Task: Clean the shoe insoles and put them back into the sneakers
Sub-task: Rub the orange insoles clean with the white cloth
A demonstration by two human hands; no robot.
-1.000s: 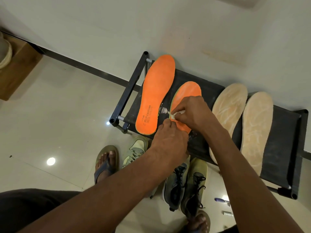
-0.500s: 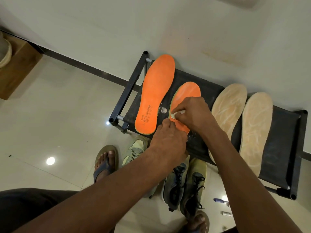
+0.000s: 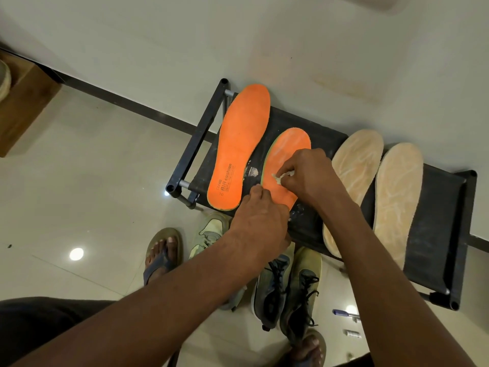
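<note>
The right hand [image 3: 308,176] pinches a small white wipe [image 3: 280,177] against the second orange insole [image 3: 287,160] on the black rack [image 3: 436,234], while the left hand [image 3: 260,223] pins its heel end, fingers curled onto it; the likely slip is the insole skating off the rack's front edge if that hold eases; 1 printed orange insole [image 3: 239,147] lies just beside, 2 tan insoles [image 3: 375,192] to the right; the sneakers [image 3: 287,290] wait on the floor below, crowding the person's sandalled feet.

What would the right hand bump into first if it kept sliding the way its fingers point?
Probably the other orange insole. The right hand, pinching a white wipe, points left across the insole being wiped.
</note>
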